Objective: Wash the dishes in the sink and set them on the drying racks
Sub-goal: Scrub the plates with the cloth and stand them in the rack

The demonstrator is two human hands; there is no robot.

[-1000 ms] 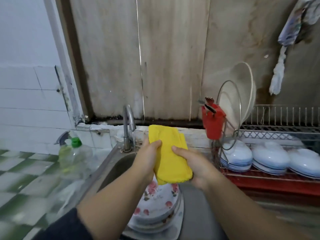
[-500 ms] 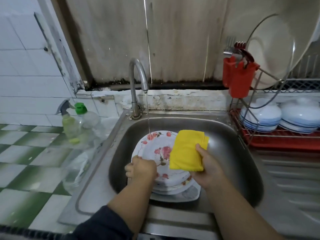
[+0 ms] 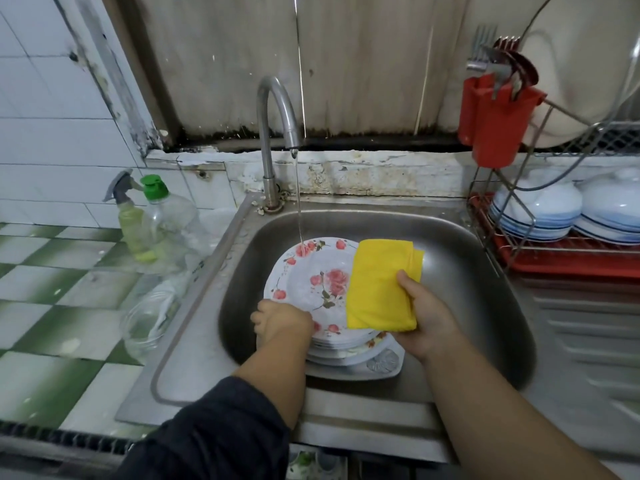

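Barely shifted since half a second back: left hand (image 3: 282,322) gripping near rim of top white rose-printed plate (image 3: 313,284), right hand (image 3: 420,313) clutching folded yellow cloth (image 3: 381,284) over that plate's right side. Stacked in steel sink (image 3: 460,244), thin tap stream falling on far rim. Unwashed yet; beyond-right, red wire drying rack (image 3: 554,258) already holding white-and-blue bowls (image 3: 536,209).
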